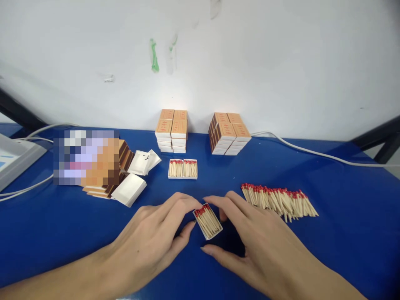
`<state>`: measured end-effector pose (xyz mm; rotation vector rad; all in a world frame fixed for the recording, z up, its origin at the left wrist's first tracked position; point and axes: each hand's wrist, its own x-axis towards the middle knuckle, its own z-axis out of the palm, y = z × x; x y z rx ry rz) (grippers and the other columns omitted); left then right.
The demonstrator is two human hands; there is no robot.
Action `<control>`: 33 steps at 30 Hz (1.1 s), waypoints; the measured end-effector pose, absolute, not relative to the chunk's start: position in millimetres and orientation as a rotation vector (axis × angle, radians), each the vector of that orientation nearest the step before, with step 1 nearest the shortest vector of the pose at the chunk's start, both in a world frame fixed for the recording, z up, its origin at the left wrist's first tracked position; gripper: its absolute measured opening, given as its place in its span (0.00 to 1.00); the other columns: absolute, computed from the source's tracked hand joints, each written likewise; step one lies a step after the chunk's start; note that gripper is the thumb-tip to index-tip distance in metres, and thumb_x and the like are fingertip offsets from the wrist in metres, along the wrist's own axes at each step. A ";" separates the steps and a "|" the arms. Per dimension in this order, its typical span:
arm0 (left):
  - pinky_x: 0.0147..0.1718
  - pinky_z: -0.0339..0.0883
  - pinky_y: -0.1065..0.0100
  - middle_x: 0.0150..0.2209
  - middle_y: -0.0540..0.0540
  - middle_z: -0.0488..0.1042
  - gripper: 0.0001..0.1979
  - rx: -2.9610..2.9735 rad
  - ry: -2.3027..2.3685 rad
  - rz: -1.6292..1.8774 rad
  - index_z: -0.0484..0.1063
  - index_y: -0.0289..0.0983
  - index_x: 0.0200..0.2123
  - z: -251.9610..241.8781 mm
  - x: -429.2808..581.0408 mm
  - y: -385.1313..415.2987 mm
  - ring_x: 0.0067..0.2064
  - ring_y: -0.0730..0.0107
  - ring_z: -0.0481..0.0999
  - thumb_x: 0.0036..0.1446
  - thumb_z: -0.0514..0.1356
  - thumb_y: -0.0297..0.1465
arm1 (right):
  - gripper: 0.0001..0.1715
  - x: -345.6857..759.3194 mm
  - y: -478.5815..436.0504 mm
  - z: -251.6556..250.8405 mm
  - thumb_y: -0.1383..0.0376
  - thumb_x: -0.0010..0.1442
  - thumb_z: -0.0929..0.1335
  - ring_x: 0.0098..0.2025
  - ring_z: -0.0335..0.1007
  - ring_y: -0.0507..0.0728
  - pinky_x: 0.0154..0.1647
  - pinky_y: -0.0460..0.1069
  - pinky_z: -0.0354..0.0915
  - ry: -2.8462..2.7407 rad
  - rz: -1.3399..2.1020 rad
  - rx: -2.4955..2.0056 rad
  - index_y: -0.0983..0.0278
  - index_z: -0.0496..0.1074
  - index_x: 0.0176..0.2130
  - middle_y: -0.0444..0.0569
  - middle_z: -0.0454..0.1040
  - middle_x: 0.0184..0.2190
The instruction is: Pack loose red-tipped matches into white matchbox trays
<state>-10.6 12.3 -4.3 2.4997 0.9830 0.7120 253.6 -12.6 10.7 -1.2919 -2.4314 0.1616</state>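
A small white matchbox tray [213, 234], filled with red-headed matches [207, 220], sits at a slant between my two hands. My left hand [156, 229] has its index fingertip on the upper left corner and its thumb at the left side of the tray. Around the right side curves my right hand [253, 233], its index finger by the upper edge and its thumb apart below the lower edge. A loose pile of matches [278, 199] lies just beyond my right hand. Two filled matchbox trays [183, 178] stand side by side farther back.
Two stacks of closed matchboxes, a left stack [171, 129] and a right stack [229, 132], stand by the white wall [265, 62]. Matchbox sleeves [125, 156] and white trays [129, 189] lie at left. A white cable [312, 154] runs along the back of the blue table [343, 250].
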 end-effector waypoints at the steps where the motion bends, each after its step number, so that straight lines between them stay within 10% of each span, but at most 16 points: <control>1: 0.36 0.84 0.67 0.56 0.48 0.82 0.18 2.500 0.986 0.714 0.66 0.44 0.65 -4.5 -10.4 12.3 0.42 0.69 0.88 0.78 0.58 0.26 | 0.42 253.1 -13.2 9.4 0.55 0.64 0.82 0.40 0.85 0.63 0.33 0.56 0.78 -2.439 0.185 -1.278 0.59 0.66 0.68 0.51 0.82 0.49; 11: 0.20 0.66 0.71 0.52 0.49 0.81 0.17 2.504 1.034 0.733 0.65 0.43 0.65 -0.4 -9.1 13.6 0.22 0.79 0.69 0.76 0.58 0.27 | 0.26 264.6 0.4 29.8 0.60 0.72 0.78 0.43 0.80 0.56 0.44 0.53 0.75 -2.454 0.793 -1.338 0.54 0.75 0.65 0.44 0.79 0.47; 18: 0.24 0.66 0.70 0.53 0.48 0.76 0.10 2.540 1.128 0.836 0.67 0.42 0.54 1.3 -7.7 12.3 0.23 0.82 0.63 0.74 0.57 0.24 | 0.21 267.5 32.3 38.6 0.59 0.73 0.77 0.46 0.82 0.59 0.48 0.55 0.75 -2.418 0.588 -1.499 0.60 0.78 0.61 0.49 0.82 0.48; 33: 0.30 0.72 0.68 0.46 0.50 0.73 0.08 2.570 1.081 0.804 0.68 0.43 0.49 -4.4 -8.4 16.0 0.34 0.72 0.78 0.74 0.56 0.24 | 0.25 251.5 93.0 29.8 0.55 0.73 0.76 0.47 0.81 0.61 0.46 0.54 0.70 -2.327 0.573 -1.504 0.63 0.78 0.63 0.51 0.85 0.47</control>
